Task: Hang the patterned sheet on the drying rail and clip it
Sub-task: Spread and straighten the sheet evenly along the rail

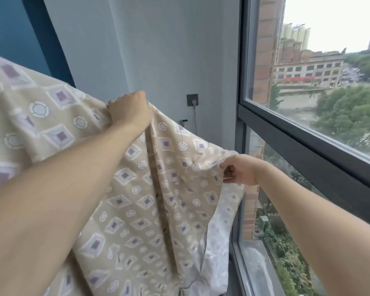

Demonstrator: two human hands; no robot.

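A: Where's the beige cotton sheet with purple diamonds and white rings (141,210)?

B: Held up from nine o'clock to centre. Left hand (130,111) fists its top fold; right hand (240,170) pinches the edge at four o'clock.

A: Risks?

B: No rail or clips visible; the heavy drape may slip the pinch. No readable writing.

My left hand (130,111) holds the sheet (137,199) up in front of the wall (158,50), left of the window (308,103), and my right hand (240,170) pinches its edge lower down, nearer the window. The wall socket (192,100) sits behind the sheet, between my left hand and the window frame.
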